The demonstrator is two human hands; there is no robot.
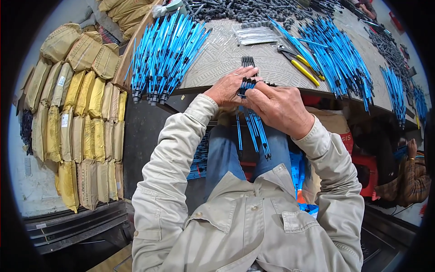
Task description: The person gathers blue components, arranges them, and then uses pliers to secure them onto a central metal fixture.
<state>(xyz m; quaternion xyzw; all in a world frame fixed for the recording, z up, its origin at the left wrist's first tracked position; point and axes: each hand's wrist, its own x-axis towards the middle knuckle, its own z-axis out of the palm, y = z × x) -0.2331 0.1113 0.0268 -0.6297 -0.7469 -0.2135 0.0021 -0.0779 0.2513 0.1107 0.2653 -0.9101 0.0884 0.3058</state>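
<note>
Both hands meet at the table's front edge over a small bundle of thin blue rods with black ends (257, 127). My left hand (228, 86) is wrapped round the bundle from the left, its fingers partly hidden. From the right, my right hand (284, 108) pinches at the black fittings (248, 82) in the middle of it. The rods hang down over my lap, and their black upper tips (248, 60) stick out beyond my left hand onto the table. What lies between the right fingertips is too covered to make out.
Large piles of blue rods lie left (168, 52) and right (337, 54) on the table (213, 56). Pliers with yellow handles (301, 65) rest near a bundle of thin pale wires (257, 35). Black fittings (267, 11) cover the back. Wrapped packages (81, 104) are stacked left; another person's hand (412, 148) shows right.
</note>
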